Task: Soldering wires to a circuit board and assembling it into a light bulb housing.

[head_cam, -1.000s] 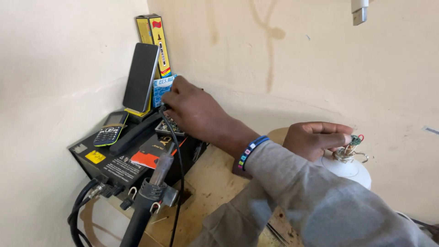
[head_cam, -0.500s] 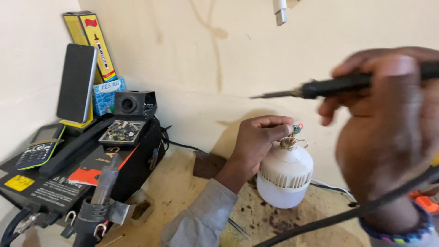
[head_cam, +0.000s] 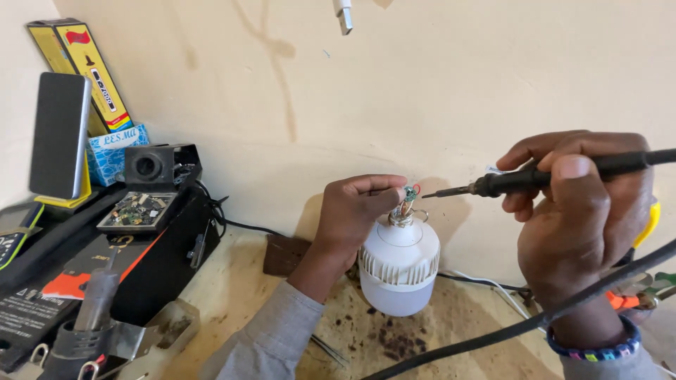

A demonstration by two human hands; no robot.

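A white LED bulb [head_cam: 398, 271] stands base-up on the stained bench. My left hand [head_cam: 355, 214] pinches the small circuit board and wires [head_cam: 408, 193] sticking out of the bulb's top. My right hand [head_cam: 574, 225], with a beaded bracelet on the wrist, grips a black soldering iron [head_cam: 524, 181]. The iron's tip [head_cam: 431, 195] points left and sits just right of the little board, almost touching it. The iron's black cable [head_cam: 535, 320] runs across the lower right.
A black soldering station [head_cam: 105, 260] fills the left side, with a tray of circuit boards [head_cam: 137, 210], a phone [head_cam: 60, 134] leaning upright, yellow boxes [head_cam: 88, 67] and an iron holder [head_cam: 91, 317]. Pliers with orange handles [head_cam: 637, 292] lie at right. A plug [head_cam: 343, 15] hangs above.
My right hand left the station at the left, came across with the soldering iron and brought its tip down close to the bulb's board. The left hand stayed on the bulb.
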